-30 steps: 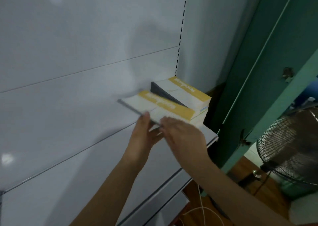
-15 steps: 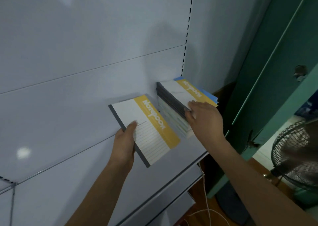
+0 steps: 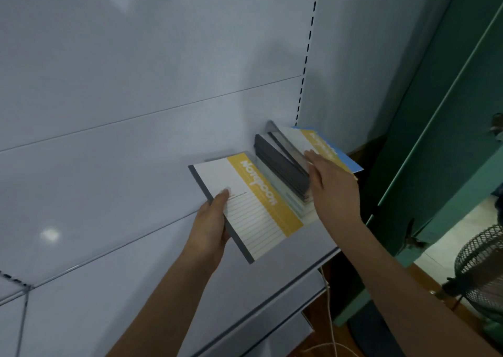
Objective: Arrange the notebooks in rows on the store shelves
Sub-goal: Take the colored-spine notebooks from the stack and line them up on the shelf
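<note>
- I am looking down at a pale grey store shelf (image 3: 304, 237) with smooth white back panels and a slotted upright (image 3: 309, 46) running up the corner; a teal wall (image 3: 446, 117) stands to my right.
- Nearest to me, low at the right edge, I see the dark mesh of a fan (image 3: 481, 269) on a wooden floor, and a white cable (image 3: 330, 326) hanging below the shelf lip.
- My left hand (image 3: 211, 228) grasps a single notebook (image 3: 245, 204) by its grey spine edge, thumb on the lined white cover and the other fingers underneath. It has a yellow band printed "Notebook" and is tilted, with its far corner just beside the stack.
- My right hand (image 3: 330, 185) rests on the stack of notebooks (image 3: 285, 171) at the shelf's right end, fingers fairly straight and spread over the top cover, not curled round it.
- The stack leans like a fan, its dark grey spines facing left, the upper covers slid rightward.
- Furthest back, a blue-edged notebook (image 3: 351, 164) pokes out from under the yellow-banded top one, against the corner.
</note>
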The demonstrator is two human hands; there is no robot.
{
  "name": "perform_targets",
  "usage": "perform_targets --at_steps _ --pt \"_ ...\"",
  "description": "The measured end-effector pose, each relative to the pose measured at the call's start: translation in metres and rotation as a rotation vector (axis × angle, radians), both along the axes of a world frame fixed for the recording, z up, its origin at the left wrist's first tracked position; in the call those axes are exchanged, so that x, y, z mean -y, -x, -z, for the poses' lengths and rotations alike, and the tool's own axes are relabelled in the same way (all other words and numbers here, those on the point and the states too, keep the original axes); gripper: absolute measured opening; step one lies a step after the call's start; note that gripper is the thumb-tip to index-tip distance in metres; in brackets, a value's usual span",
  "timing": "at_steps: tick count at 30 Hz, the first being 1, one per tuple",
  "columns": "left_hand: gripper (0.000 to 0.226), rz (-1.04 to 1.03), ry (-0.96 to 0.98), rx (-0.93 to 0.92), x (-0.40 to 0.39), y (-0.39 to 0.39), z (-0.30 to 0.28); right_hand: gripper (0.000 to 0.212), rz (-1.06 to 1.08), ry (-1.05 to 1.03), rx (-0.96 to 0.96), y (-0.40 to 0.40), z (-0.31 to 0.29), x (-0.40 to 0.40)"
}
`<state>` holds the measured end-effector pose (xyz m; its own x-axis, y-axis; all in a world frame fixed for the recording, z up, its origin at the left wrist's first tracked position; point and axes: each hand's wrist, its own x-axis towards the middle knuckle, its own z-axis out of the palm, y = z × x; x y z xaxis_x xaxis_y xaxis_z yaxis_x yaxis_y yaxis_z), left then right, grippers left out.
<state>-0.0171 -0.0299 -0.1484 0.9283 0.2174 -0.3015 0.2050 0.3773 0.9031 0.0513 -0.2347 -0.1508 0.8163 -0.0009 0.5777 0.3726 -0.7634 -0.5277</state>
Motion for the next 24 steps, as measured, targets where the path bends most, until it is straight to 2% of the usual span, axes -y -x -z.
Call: perform_targets --at_steps 3,6,9,11,13,15,17,20,22,24 --pt "0.042 0.011 0.104 0.055 0.0 0.0 -0.007 0.033 -0.138 0.068 0.233 0.027 -0.006 -0.023" --pt "0.06 -0.013 0.183 0.091 -0.01 0.001 -0.01 0.032 -0.44 0.247 0.33 0.057 0.017 -0.061" --pt "0.038 -0.09 0.094 0.054 -0.035 0.014 -0.001 0.036 -0.751 0.266 0.285 0.07 0.034 -0.087" --pt "0.032 -0.171 0.046 0.047 -0.058 0.031 0.005 0.04 -0.762 0.224 0.165 0.066 0.032 -0.1" --pt "0.029 -0.234 0.003 0.037 -0.081 0.051 0.006 0.045 -0.633 0.106 -0.035 0.056 0.02 -0.116" --pt "0.027 -0.281 -0.051 0.022 -0.106 0.077 0.005 0.047 -0.656 -0.146 -0.364 0.051 0.008 -0.149" --pt "0.025 -0.284 -0.116 -0.01 -0.124 0.099 0.004 0.036 -0.753 -0.384 -0.644 0.049 0.001 -0.181" --pt "0.023 -0.38 -0.169 -0.067 -0.164 0.148 0.003 0.014 -0.82 -0.531 -0.804 0.08 0.007 -0.256" --pt "0.024 -0.48 -0.192 -0.111 -0.195 0.19 0.007 0.012 -0.822 -0.578 -0.857 0.116 0.011 -0.305" --pt "0.022 -0.546 -0.3 -0.168 -0.228 0.242 0.015 0.013 -0.833 -0.617 -0.923 0.154 0.018 -0.354"
